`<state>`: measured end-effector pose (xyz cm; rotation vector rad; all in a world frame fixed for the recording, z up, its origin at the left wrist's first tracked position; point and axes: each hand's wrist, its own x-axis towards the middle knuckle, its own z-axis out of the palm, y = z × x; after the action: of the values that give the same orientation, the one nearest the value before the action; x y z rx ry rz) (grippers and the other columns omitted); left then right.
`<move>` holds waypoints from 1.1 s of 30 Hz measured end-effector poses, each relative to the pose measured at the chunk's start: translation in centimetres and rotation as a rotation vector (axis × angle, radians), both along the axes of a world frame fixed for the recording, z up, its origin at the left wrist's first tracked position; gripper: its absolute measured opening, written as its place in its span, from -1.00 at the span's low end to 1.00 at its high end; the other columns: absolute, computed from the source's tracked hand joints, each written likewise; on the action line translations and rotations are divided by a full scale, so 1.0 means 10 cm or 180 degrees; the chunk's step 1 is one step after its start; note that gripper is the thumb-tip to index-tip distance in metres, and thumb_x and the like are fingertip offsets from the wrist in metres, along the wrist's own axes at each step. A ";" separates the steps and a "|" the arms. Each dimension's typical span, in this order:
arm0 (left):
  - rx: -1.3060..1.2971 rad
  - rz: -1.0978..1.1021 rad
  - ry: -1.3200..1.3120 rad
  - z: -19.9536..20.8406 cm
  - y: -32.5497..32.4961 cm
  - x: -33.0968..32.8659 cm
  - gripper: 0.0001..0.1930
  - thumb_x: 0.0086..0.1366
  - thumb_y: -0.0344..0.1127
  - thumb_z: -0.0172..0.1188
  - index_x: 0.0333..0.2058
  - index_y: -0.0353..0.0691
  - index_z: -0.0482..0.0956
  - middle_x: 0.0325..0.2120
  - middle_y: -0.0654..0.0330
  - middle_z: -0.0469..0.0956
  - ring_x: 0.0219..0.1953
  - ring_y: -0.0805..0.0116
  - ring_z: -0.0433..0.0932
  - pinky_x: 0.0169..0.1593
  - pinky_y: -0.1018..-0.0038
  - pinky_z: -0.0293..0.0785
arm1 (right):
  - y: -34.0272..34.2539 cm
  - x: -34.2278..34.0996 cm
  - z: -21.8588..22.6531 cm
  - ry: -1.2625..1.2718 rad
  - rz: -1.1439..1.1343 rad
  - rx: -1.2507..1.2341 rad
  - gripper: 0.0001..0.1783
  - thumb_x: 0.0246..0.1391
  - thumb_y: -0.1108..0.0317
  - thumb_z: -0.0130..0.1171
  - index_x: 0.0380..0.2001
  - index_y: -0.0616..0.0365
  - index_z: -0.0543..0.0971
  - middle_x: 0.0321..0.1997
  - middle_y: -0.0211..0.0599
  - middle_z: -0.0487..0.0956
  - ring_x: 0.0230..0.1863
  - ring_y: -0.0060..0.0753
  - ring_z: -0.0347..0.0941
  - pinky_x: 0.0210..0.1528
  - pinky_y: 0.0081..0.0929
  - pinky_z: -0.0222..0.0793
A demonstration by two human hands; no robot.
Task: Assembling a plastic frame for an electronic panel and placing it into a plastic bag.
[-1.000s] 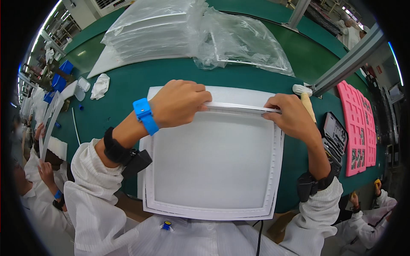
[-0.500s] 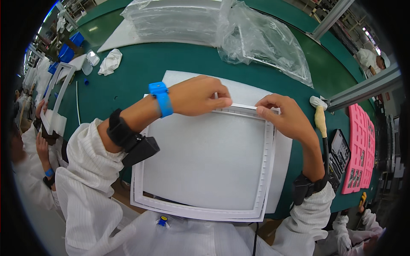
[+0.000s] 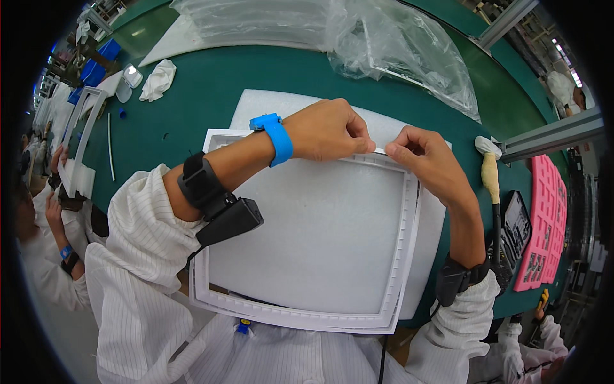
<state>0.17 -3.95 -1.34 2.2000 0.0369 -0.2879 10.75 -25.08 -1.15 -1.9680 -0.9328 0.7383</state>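
Note:
A white rectangular frame (image 3: 401,256) with a notched inner rim lies on a white foam sheet (image 3: 419,281), its near side towards me. At its far edge my left hand (image 3: 329,131), with a blue band at the wrist, is closed in a pinch. My right hand (image 3: 427,157) pinches too, just to the right, near the far right corner. Between the two sets of fingertips shows a short piece of a thin white strip (image 3: 380,152), running along the frame's far edge. The rest of the strip is hidden under my fingers.
Plastic-wrapped parts (image 3: 256,25) and a clear bag (image 3: 409,51) lie at the back of the green table (image 3: 211,77). On the right are a tool case (image 3: 515,221), a pink tray (image 3: 547,224) and a cloth-wrapped handle (image 3: 490,176). A co-worker at left holds another frame (image 3: 80,153).
My left hand has slid right along the frame's far edge, closer to my right hand. Less of the white strip shows between them. The view has shifted a little.

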 end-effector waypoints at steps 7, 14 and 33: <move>-0.0055 0.0076 0.0009 -0.03 -0.01 -0.01 -0.63 0.30 -0.04 0.31 -0.39 -0.31 0.71 -0.51 0.15 0.62 -0.34 0.35 0.55 -0.14 0.41 0.46 | 0.01 0.00 -0.01 0.0114 0.0031 -0.0024 -0.68 0.18 0.19 0.27 -0.52 0.18 0.50 -0.53 -0.51 0.37 -0.41 -0.63 0.22 -0.33 -0.58 0.16; 0.0049 0.0041 -0.0001 -0.03 0.00 0.02 -0.63 0.30 -0.05 0.31 -0.41 -0.31 0.70 -0.53 0.14 0.60 -0.39 0.34 0.52 -0.20 0.40 0.45 | 0.02 -0.01 0.02 0.0370 -0.0015 -0.0064 -0.68 0.18 0.18 0.27 -0.52 0.16 0.49 -0.51 -0.50 0.38 -0.39 -0.62 0.22 -0.30 -0.58 0.17; 0.0138 0.0100 -0.0193 -0.01 -0.06 0.00 -0.68 0.26 -0.12 0.32 -0.49 -0.30 0.63 -0.61 0.18 0.53 -0.50 0.36 0.44 -0.33 0.40 0.40 | 0.05 0.01 -0.03 0.0193 0.0030 -0.0096 -0.71 0.12 0.23 0.28 -0.52 0.18 0.50 -0.52 -0.52 0.39 -0.41 -0.62 0.22 -0.31 -0.57 0.19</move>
<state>0.21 -4.57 -1.48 2.2478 0.0443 -0.2044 10.87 -24.54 -1.48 -1.9575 -0.9000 0.8170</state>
